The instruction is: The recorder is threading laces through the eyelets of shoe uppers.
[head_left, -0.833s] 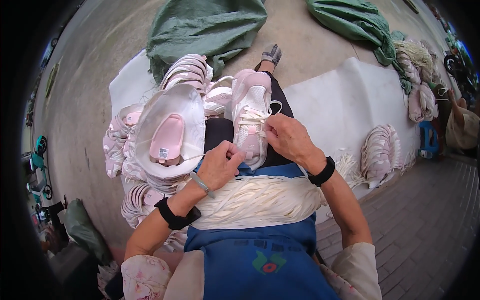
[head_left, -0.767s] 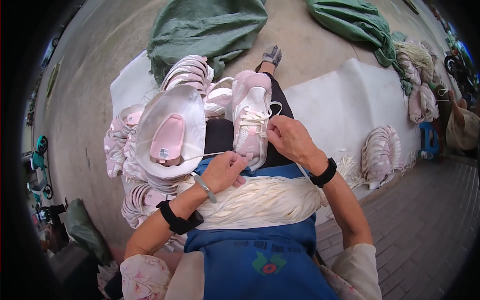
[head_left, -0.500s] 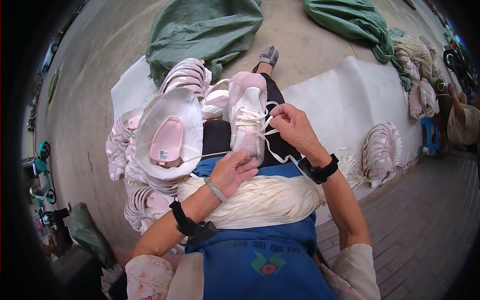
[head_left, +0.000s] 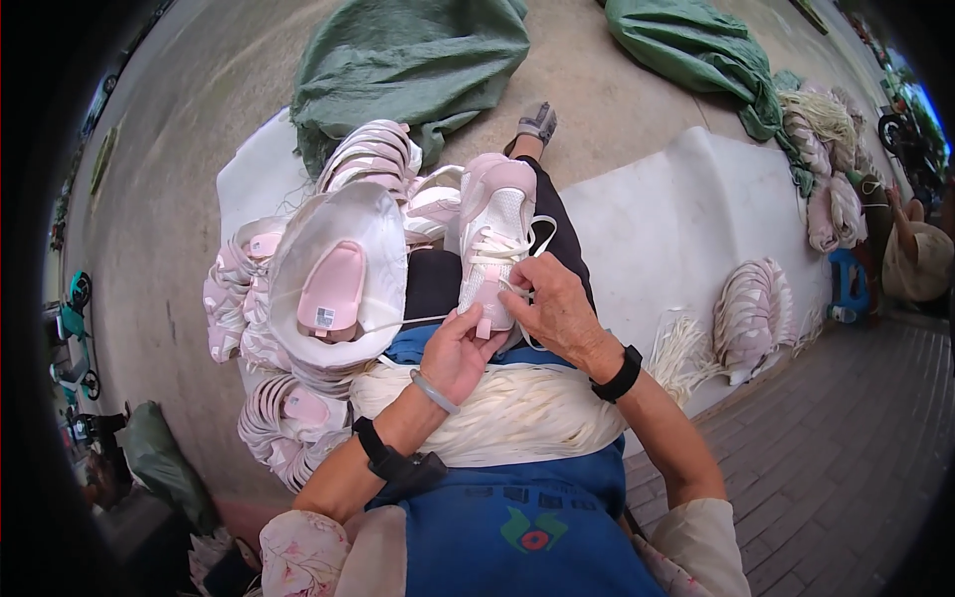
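A pink and white sneaker upper [head_left: 492, 209] lies on my lap, toe pointing away, with cream lace crossing its front. At its near end, the fingers of my left hand [head_left: 460, 353] close on the edge beside a pink pull tab [head_left: 484, 326]. My right hand [head_left: 559, 308] is bent over the upper's right side, thumb and forefinger pinched near the eyelets. What they pinch is mostly hidden, seemingly the shoelace [head_left: 544, 231], which loops out beyond the knuckles. Across my blue apron [head_left: 507, 507] rests a thick bundle of cream laces [head_left: 527, 423].
Left of my lap stands a white round container [head_left: 390, 234] holding a pink insole-shaped piece [head_left: 333, 289]. Stacked shoe uppers [head_left: 373, 159] surround it. More uppers [head_left: 754, 313] lie on the white sheet [head_left: 647, 219] at right. Green sacks [head_left: 408, 70] lie ahead; a person [head_left: 915, 254] sits far right.
My right hand has come down and left, from holding lace out at the side to the upper's eyelets. My left hand has closed on the near end, where the pull tab now shows.
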Available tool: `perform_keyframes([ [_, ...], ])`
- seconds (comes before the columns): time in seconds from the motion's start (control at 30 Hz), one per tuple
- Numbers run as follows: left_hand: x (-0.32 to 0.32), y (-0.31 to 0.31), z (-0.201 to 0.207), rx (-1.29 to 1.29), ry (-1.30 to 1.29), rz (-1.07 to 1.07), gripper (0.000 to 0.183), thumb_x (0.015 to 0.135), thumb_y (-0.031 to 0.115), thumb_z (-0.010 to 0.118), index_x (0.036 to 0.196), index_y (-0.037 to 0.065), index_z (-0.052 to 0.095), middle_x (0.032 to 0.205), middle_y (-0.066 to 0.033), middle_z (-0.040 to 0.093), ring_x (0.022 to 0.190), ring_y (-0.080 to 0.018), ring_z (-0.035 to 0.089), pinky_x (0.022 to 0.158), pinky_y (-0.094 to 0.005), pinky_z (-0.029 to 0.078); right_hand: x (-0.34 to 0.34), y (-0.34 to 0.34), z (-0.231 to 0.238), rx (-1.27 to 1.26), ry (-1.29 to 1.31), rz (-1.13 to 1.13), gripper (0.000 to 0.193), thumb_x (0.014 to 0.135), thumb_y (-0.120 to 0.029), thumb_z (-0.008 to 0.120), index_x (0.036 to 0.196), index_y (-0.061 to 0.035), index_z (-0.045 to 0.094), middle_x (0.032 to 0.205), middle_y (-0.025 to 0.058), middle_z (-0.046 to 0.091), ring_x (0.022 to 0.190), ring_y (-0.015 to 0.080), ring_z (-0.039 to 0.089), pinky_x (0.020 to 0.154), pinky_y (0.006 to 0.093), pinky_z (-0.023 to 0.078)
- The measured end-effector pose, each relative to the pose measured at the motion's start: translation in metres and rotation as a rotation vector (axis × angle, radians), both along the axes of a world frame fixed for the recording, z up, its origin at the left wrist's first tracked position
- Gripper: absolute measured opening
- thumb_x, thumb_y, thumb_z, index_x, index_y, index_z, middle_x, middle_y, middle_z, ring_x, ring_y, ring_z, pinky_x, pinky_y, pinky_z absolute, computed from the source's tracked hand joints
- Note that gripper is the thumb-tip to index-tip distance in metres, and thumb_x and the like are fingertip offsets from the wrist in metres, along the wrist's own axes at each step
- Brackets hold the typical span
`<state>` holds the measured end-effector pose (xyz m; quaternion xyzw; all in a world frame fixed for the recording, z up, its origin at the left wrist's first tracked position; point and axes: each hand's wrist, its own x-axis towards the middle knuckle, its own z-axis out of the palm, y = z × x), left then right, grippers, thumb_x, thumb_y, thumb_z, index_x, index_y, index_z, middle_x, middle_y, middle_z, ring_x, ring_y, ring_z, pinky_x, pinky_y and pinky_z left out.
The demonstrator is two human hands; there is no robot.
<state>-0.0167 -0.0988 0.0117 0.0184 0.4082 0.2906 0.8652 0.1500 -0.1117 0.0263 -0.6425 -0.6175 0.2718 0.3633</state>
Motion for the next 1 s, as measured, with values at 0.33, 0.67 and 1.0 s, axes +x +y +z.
perform_keyframes([
  [0.33, -0.005, 0.003, 0.005, 0.068, -0.039, -0.028, 0.031, 0.092, 0.015, 0.048, 0.119, 0.000, 0.042, 0.116, -0.0108, 0.051, 0.108, -0.0207, 0.050, 0.099, -0.0385, 0.038, 0.000, 0.004, 0.011, -0.087, -0.421, 0.130, 0.016, 0.074, -0.006, 0.057, 0.088, -0.0021, 0.050, 0.081, 0.0123, 0.049, 0.073, 0.0316, 0.057, 0.063, 0.0392, 0.047],
  [0.67, 0.015, 0.007, 0.002, -0.080, -0.134, 0.013, 0.033, 0.088, 0.021, 0.055, 0.118, 0.008, 0.049, 0.112, -0.0046, 0.056, 0.106, -0.0175, 0.052, 0.090, -0.0357, 0.043, 0.048, 0.012, 0.030, -0.418, 0.632, -0.141, 0.028, 0.073, -0.005, 0.056, 0.099, 0.0039, 0.051, 0.085, 0.0075, 0.057, 0.077, 0.0131, 0.058, 0.073, 0.0249, 0.048],
  [1.0, 0.022, 0.001, -0.013, 0.026, 0.012, 0.005, 0.039, 0.087, 0.021, 0.059, 0.122, 0.010, 0.047, 0.116, -0.0032, 0.055, 0.108, -0.0156, 0.051, 0.091, -0.0341, 0.041, 0.034, 0.010, 0.008, -0.235, 0.999, -0.121, 0.024, 0.086, -0.002, 0.050, 0.106, 0.0094, 0.055, 0.099, 0.0153, 0.062, 0.094, 0.0178, 0.061, 0.088, 0.0273, 0.047],
])
